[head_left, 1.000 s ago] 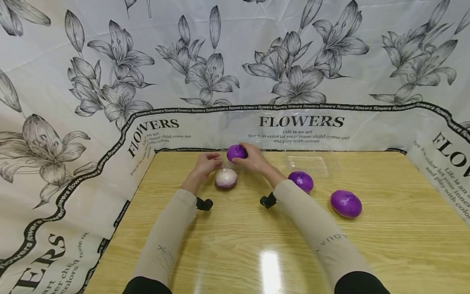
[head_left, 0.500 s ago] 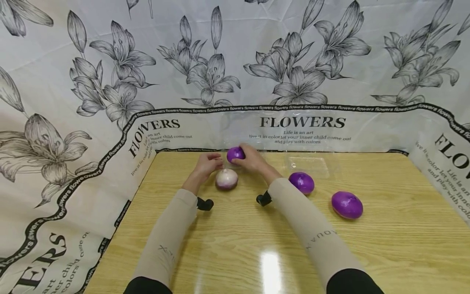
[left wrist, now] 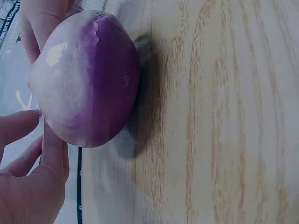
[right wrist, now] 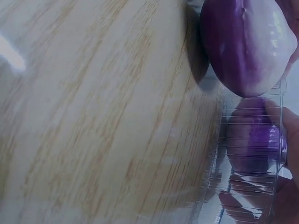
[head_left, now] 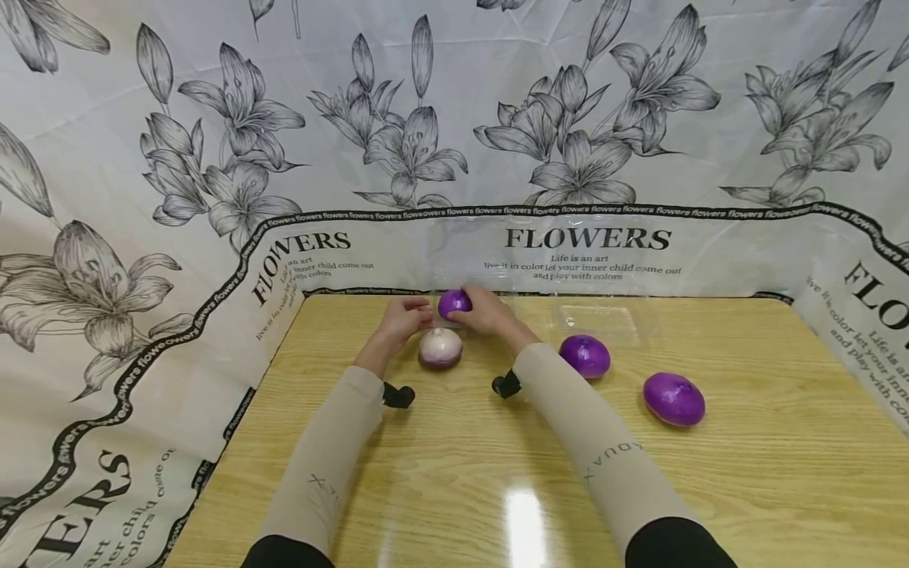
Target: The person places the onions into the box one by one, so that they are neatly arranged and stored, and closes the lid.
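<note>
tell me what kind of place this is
Probably a makeshift recording booth, though nothing states it: a wood-grain table is screened at the back and sides by flower-printed cloth, and a small black fitting sticks out at each wrist.
</note>
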The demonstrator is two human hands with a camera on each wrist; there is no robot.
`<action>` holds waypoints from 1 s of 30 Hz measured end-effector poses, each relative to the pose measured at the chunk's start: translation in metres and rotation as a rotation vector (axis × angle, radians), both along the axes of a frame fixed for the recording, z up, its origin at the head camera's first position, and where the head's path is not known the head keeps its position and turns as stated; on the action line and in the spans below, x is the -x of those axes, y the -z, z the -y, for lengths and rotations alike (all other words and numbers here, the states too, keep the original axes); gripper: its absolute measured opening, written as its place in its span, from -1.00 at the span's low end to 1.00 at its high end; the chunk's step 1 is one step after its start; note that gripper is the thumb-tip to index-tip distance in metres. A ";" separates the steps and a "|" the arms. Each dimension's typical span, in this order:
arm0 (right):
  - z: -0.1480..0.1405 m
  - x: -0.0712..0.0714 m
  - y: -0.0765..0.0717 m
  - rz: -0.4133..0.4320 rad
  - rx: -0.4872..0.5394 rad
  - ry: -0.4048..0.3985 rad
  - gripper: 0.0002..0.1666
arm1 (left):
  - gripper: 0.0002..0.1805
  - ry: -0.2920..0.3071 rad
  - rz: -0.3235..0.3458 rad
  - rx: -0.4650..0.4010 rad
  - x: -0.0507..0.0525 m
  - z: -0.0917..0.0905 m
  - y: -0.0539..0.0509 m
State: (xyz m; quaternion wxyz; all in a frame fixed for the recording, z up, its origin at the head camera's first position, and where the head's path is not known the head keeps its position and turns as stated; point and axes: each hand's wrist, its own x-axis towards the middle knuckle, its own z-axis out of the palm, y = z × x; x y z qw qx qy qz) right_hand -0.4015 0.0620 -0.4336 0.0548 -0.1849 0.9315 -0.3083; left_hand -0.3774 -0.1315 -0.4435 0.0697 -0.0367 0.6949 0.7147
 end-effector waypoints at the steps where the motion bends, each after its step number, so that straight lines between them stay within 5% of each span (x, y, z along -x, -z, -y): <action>1: 0.000 0.001 0.000 0.004 -0.011 -0.001 -0.24 | -0.54 -0.002 -0.001 -0.001 0.000 0.000 0.000; 14: -0.006 -0.005 -0.009 0.023 0.002 -0.015 -0.04 | -0.53 -0.008 -0.004 -0.014 0.001 -0.002 0.002; 30: -0.024 -0.035 -0.038 -0.116 -0.103 -0.106 -0.02 | -0.50 -0.016 0.003 -0.002 0.000 0.000 0.001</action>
